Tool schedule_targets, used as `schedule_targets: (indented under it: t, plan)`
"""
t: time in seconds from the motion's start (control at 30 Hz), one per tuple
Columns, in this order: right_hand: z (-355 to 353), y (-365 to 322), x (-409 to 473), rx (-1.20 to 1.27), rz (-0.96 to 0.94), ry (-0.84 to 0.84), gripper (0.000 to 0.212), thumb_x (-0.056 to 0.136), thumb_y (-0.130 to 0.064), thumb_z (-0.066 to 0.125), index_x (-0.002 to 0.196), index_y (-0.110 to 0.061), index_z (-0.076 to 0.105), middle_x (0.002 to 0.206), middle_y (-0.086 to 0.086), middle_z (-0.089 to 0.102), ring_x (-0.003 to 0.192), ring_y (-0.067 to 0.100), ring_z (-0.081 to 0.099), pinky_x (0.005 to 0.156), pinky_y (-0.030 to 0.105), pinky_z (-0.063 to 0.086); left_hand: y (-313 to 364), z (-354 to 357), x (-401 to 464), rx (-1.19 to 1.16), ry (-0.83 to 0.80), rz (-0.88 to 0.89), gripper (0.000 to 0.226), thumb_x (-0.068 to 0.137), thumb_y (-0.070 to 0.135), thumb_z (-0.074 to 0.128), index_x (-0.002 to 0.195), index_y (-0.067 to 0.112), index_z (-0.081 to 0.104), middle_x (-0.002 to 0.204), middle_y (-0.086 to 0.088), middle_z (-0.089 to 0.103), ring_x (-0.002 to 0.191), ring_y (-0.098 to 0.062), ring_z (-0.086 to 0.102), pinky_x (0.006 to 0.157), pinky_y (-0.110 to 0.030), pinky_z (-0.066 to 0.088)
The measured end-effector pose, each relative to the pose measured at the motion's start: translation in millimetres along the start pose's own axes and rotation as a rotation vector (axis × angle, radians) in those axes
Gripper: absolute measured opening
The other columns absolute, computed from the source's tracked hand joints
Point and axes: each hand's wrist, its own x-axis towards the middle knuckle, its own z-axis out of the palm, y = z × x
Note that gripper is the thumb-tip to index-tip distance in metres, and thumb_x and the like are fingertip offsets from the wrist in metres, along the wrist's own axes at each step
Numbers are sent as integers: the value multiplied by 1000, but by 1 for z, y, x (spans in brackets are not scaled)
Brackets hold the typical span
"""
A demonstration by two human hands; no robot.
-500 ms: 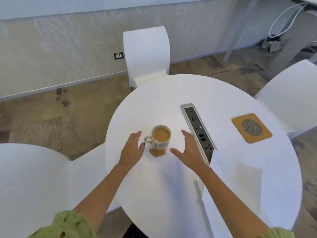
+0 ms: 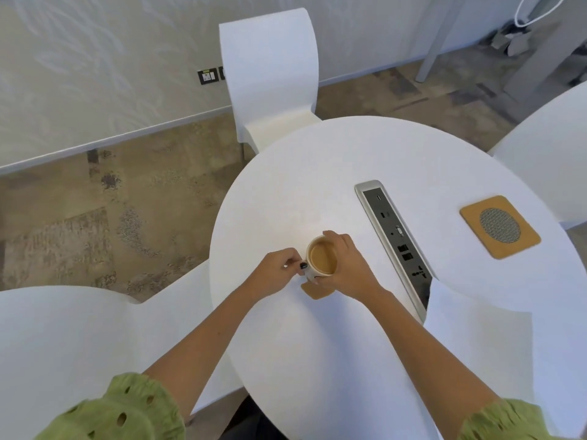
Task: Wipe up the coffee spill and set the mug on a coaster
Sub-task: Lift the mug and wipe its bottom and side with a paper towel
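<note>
A cream mug full of milky coffee stands on the round white table, over a small brown cork coaster whose near corner shows beneath it. My left hand pinches the mug's handle on its left side. My right hand wraps around the mug's right wall. A white paper napkin lies flat at the table's right front. No spill is visible on the tabletop.
A silver power and data socket strip is set into the table right of the mug. A second cork coaster with a grey mesh disc lies at far right. White chairs stand behind, at right and at left.
Both hands were open on either side of the mug; now they have closed in, the left on the handle, the right around the body.
</note>
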Motion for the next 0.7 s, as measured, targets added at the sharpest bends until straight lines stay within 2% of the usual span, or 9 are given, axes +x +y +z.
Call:
schedule_targets:
  t: [0.03,0.1,0.17,0.37,0.43,0.47,0.53,0.6,0.7]
  plan:
    - [1,0,1,-17,-4,22,90,59,-37,83,134,-29,35,127,-5,42,105,17,54,79,37,52,-1,0,1,-14,-18,-16,17,96,17,53,80,15,58,81,8,68,82,-6,60,71,-11,40]
    - [2,-2,2,-39,3,53,86,57,-40,82,130,-31,38,123,-8,45,100,15,55,76,37,52,-6,-1,5,-52,-52,-53,20,96,14,50,77,19,55,81,8,67,89,-18,61,81,-24,46]
    - [2,-4,3,-58,-1,72,84,55,-44,81,128,-32,40,122,-9,47,97,14,55,74,34,52,-6,-1,6,-84,-69,-49,20,96,12,48,78,17,55,83,5,66,89,-21,59,86,-33,48]
    - [-9,-16,5,-114,-6,117,82,53,-37,83,124,-31,43,115,-10,47,90,13,56,67,28,49,0,-4,6,-141,-25,-21,20,96,18,49,83,9,60,97,-14,67,95,-34,57,76,-27,39]
    - [-15,-22,6,-110,8,141,80,52,-36,83,121,-33,43,112,-11,47,87,12,55,66,29,49,4,-6,6,-229,-11,-32,25,96,24,49,80,11,62,93,-11,66,88,-29,56,77,-26,38]
    - [-17,-26,6,-110,10,153,79,51,-36,83,119,-33,43,110,-12,47,87,11,55,66,28,49,8,-7,5,-272,-20,-41,28,97,28,46,79,12,61,90,-6,65,83,-20,55,76,-23,38]
    - [-22,-32,8,-118,0,167,78,51,-35,83,119,-33,44,109,-11,47,87,11,54,67,28,49,16,-6,2,-336,-39,-49,32,101,31,40,80,15,57,82,2,61,74,-10,53,66,-18,38]
    - [-26,-38,8,-139,-13,160,80,50,-35,82,120,-31,43,109,-11,47,88,12,54,66,28,49,22,-5,1,-405,-14,-48,34,101,34,38,77,15,52,72,3,56,65,-12,50,57,-21,35]
    - [-31,-45,7,-121,-13,134,80,48,-37,79,119,-31,43,110,-10,48,91,11,53,68,28,48,30,-5,-1,-514,49,-81,36,99,39,42,76,11,46,62,4,40,54,-10,34,53,-22,29]
